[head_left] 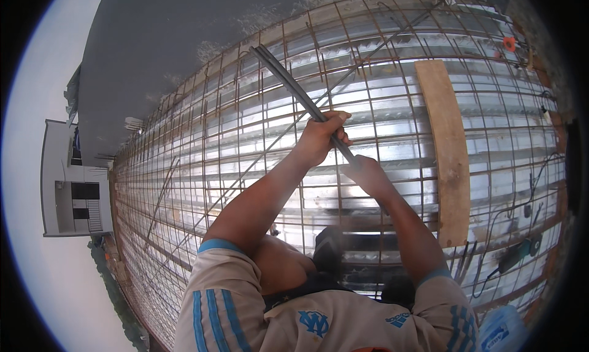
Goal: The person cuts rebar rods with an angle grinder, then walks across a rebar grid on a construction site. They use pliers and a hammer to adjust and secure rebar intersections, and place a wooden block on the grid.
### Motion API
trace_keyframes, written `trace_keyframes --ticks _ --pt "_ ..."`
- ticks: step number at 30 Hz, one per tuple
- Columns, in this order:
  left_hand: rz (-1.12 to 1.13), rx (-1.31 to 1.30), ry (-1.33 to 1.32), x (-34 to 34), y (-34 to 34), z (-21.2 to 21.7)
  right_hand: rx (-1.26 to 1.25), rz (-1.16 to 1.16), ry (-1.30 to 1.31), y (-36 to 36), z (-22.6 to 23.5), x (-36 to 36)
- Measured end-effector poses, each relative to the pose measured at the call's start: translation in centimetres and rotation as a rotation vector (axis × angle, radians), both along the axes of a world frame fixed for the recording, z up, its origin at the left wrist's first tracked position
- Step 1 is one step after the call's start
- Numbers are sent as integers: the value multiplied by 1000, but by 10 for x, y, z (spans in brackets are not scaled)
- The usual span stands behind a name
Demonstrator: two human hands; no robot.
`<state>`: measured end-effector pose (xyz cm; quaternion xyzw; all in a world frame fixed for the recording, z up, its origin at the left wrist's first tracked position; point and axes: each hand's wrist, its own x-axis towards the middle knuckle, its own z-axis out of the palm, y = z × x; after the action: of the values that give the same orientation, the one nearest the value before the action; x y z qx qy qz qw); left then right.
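A slim bundle of dark grey metal rods (283,77) slants up and to the left in front of me. My left hand (325,136) is closed round it below the middle, with the thumb on top. At the lower end, my right hand (368,175) is closed on the rods, somewhat blurred, and its fingertips are partly hidden. Beneath both hands spreads a grid of rusty rebar (339,192) over shiny ribbed metal decking (320,216). One long thin bar (264,152) crosses the grid diagonally behind my left hand.
A wooden plank (451,168) lies on the grid to my right. Beyond it are a green angle grinder (520,254), a dark cable (491,229) and short dark rods (464,260). A grey wall (165,51) borders the far side. A clear plastic bottle (503,328) stands lower right.
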<state>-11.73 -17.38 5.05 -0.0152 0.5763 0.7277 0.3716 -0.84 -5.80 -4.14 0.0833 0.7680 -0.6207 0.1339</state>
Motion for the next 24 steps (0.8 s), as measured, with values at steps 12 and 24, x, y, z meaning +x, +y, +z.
trace_keyframes --ticks 12,24 --pt "92 -59 -153 8 -4 -33 -182 299 -363 24 -3 11" --pt "200 -306 -321 37 -41 -64 87 235 -265 19 3 40"
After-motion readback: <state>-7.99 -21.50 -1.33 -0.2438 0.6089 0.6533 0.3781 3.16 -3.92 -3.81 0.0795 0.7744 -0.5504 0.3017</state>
